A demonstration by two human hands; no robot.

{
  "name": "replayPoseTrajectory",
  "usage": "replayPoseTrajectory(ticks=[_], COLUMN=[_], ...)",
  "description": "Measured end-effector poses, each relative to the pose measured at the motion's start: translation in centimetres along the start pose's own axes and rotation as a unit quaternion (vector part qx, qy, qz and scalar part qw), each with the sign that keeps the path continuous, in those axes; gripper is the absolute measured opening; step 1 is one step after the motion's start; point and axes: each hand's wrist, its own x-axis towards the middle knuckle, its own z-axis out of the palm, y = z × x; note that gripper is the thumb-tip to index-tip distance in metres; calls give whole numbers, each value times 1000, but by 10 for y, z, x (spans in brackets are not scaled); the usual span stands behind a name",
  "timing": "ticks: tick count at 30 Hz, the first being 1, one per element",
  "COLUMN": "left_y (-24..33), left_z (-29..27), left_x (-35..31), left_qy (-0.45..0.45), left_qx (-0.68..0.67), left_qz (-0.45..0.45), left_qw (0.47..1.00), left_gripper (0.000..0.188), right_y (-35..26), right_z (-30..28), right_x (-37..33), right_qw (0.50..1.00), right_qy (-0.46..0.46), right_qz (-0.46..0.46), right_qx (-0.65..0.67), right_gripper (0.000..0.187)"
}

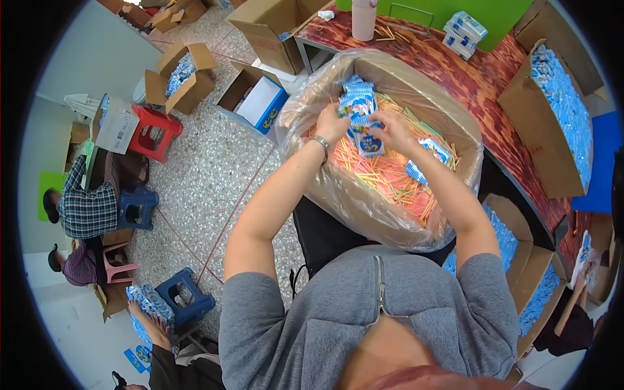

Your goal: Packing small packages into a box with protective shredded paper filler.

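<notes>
A large cardboard box (312, 185) lined with clear plastic stands before me, with a heap of thin pink, yellow, orange and green sticks (396, 175) in it. Over the sticks my left hand (331, 125) is closed at the left edge of a small blue-and-white packet (354, 107). My right hand (394, 132) pinches another blue-and-white packet (368, 144), overlapping just below it. More packets lie behind these. Two or so loose packets (429, 158) rest on the sticks under my right wrist. The fingertips are partly hidden by the hands.
A red-patterned table (455, 84) behind the box bears a pink tumbler (364, 19) and stacked small packs (463, 34). Boxes of blue packets (565, 110) stand to the right. On the left are a red stool (155, 133), open boxes (179, 75) and other people at work.
</notes>
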Motion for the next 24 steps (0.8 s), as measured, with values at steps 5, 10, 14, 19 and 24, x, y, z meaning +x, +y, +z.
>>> replayPoseTrajectory(ticks=[5,10,14,19,24], left_y=[10,15,17,10,1], left_z=[0,5,5,12,26], left_x=[4,16,22,36,57], left_qy=[15,-1,19,17,21], left_qx=[124,184,192,150,1], left_qz=[-6,19,8,22,-1], left_qw=[992,983,981,988,1000], left_gripper=[53,55,57,57,47], right_y=[-11,28,13,12,28], right_z=[-12,-13,-3,-1,7], right_x=[21,79,103,104,95], right_qw=[998,988,954,965,994], right_qy=[-22,20,-97,-87,-18], right_qz=[33,97,220,187,91], right_qx=[51,-115,-180,-164,-61], right_gripper=[32,37,41,22,27])
